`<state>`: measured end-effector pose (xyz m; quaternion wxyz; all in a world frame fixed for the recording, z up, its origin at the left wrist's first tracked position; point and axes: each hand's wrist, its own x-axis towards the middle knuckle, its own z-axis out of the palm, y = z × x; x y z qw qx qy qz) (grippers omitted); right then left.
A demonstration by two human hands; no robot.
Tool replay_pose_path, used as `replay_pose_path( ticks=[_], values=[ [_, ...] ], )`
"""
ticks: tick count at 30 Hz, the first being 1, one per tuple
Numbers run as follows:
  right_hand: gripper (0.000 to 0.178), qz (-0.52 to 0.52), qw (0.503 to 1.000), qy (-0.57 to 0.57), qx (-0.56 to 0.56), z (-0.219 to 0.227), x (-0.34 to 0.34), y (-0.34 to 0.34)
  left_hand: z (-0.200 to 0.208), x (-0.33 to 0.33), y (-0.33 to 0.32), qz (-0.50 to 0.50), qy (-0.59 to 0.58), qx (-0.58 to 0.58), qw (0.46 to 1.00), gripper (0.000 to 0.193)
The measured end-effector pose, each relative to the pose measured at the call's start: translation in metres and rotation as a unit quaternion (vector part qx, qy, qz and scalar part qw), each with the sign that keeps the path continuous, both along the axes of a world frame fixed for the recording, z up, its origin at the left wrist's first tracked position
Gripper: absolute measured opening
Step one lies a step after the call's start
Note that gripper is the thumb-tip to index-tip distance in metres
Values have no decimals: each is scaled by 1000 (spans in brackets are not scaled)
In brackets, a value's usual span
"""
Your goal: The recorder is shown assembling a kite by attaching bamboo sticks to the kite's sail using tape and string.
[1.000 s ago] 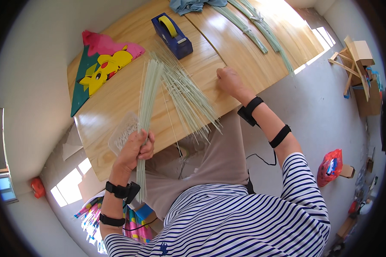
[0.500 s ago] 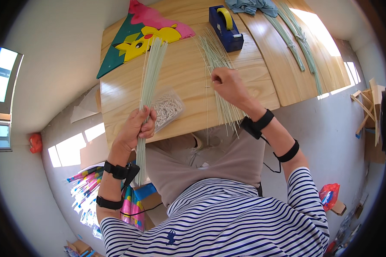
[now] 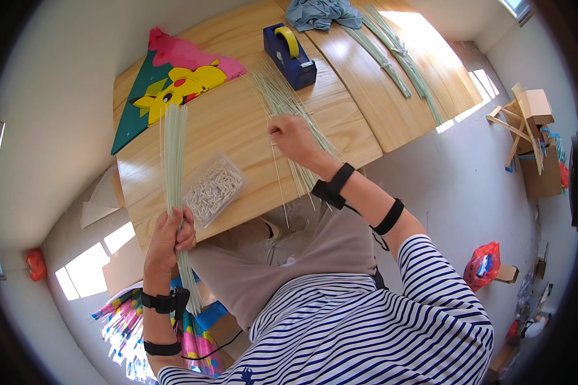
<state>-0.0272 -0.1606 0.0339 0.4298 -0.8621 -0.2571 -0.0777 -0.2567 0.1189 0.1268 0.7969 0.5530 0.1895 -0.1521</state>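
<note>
My left hand (image 3: pixel 171 236) is closed around a bundle of thin pale-green rods (image 3: pixel 175 151), held upright at the table's near left edge. Right of it stands a clear plastic box (image 3: pixel 235 195) of small white tube-like pieces (image 3: pixel 212 186). My right hand (image 3: pixel 295 138) is closed above a loose spread of similar rods (image 3: pixel 282 96) on the table. One single rod (image 3: pixel 279 179) slants down from beside its fingertips and past the table edge. Whether the fingers grip that rod, I cannot tell.
Behind lie a triangular green and pink fabric piece (image 3: pixel 149 90) with a yellow cartoon figure and a blue tape dispenser (image 3: pixel 298 72). Tied rod bundles (image 3: pixel 401 58) and a grey-blue cloth (image 3: pixel 321 14) occupy the far right. Colourful packages (image 3: pixel 125 327) lie on the floor at left.
The whole view has shifted, moving the table leftward in the picture. The single rod by my right fingertips now slants instead of hanging nearly straight. My left hand keeps its bundle.
</note>
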Motion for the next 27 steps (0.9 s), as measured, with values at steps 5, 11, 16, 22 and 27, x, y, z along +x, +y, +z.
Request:
replay_pose_path(
  ticks=[5, 11, 16, 22, 27],
  values=[
    [8, -169, 972, 110, -123, -17, 30, -125, -2, 4, -4, -8, -1, -9, 1000, 47],
    [6, -163, 968, 55, -184, -57, 26, -145, -3, 10, -9, -19, 12, -14, 1000, 45],
    [2, -112, 984, 44, -131, -38, 27, -124, 3, 6, -1, -12, 19, -10, 1000, 42],
    [2, 113, 992, 21, 58, 24, -38, 34, -8, -2, 5, 20, 42, -10, 999, 39],
    [7, 99, 993, 57, 1, -8, -61, 99, -3, -13, 10, 26, 34, -2, 999, 38]
  ],
)
